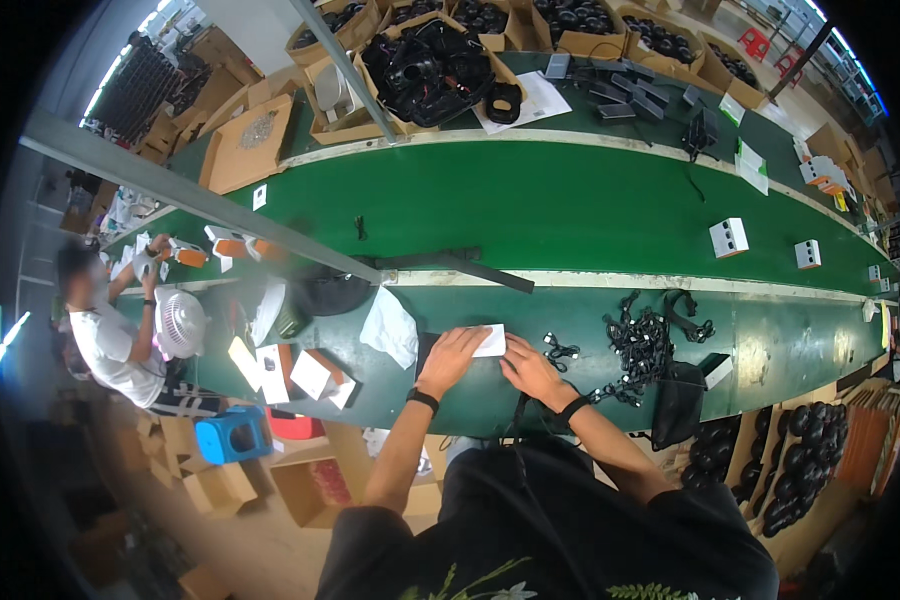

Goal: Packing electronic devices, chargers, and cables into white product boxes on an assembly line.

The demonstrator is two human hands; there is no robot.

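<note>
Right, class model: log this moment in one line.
left hand: on white slip | right hand: at slip's right edge | right: black cable pile | left: white-orange boxes

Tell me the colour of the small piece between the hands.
The small piece is white, clearest in the head view.

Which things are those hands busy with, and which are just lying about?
Seem part of the job:
small white item, at the fingers of the left hand and right hand

Probably just about:
black cable pile
blue stool
white fan
</note>
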